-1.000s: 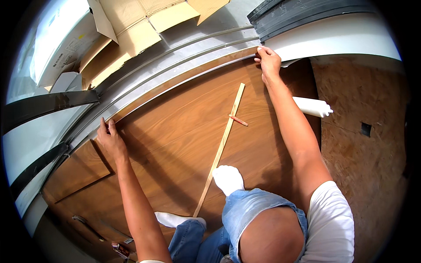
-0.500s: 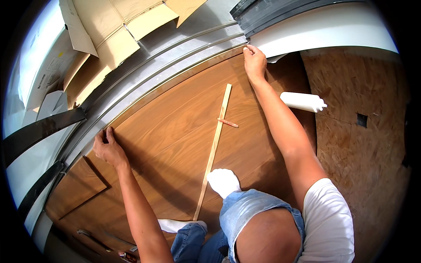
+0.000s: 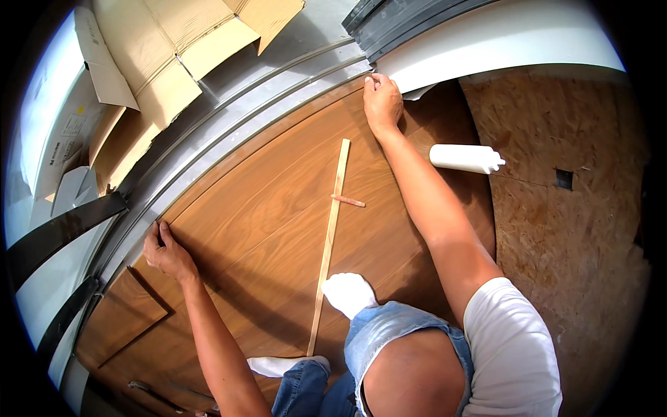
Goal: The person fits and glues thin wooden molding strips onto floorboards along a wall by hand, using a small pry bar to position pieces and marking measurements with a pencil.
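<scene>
My left hand (image 3: 168, 251) pinches one end of a long narrow brown wooden strip (image 3: 257, 130) lying along the wood-plank floor's edge beside metal tracks (image 3: 246, 97). My right hand (image 3: 382, 104) grips the same strip at its far right end. Between my arms lie a thin pale wooden stick (image 3: 340, 167) and, across it, a short reddish stick (image 3: 353, 202). A white tube (image 3: 462, 157) lies right of my right forearm. My bare knee (image 3: 413, 368) and white-socked feet (image 3: 347, 292) are on the brown planks (image 3: 271, 236).
Torn cardboard (image 3: 167, 76) and a white carton (image 3: 55, 146) are at upper left, with dark curved frame bars (image 3: 62, 233). A short board (image 3: 121, 313) lies at left. Dark rails (image 3: 410, 28), a white sheet (image 3: 500, 42) and chipboard subfloor (image 3: 556, 243) fill the right.
The strip now sits flush along the planks; the pale line under it has disappeared. Both hands still hold it. The whole view has shifted, putting scene and hands farther left.
</scene>
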The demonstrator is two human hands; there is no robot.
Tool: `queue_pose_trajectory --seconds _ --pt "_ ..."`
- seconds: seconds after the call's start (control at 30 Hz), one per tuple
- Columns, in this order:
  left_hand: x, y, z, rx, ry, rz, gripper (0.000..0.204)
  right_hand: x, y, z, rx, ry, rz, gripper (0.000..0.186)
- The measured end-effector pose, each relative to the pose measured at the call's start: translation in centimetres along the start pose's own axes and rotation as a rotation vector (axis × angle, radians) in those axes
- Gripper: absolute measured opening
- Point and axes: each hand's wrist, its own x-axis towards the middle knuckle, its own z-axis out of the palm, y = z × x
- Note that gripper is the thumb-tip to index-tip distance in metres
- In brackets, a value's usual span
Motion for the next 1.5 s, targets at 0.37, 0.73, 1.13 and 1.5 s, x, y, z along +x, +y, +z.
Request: queue_pose_trajectory --seconds 0.37,0.73,1.13,1.5 --pt "0.0 -1.0 -0.1 -0.035 -0.002 0.000 0.021 -4.3 -4.1 -0.1 0.244 0.007 -0.812 0.018" --pt "-0.3 0.0 0.1 -0.115 -0.030 -0.003 0.020 -3.4 -3.1 -0.5 0.362 -0.087 -0.759 0.010" --pt "2.8 -2.1 -2.5 -0.340 -0.286 0.042 0.032 -3.1 -2.5 0.5 0.198 -0.082 -0.802 0.013" --pt "3.3 -2.7 -3.7 -0.378 -0.409 0.083 0.029 -2.7 -2.2 1.2 0.168 -0.093 -0.841 0.012"
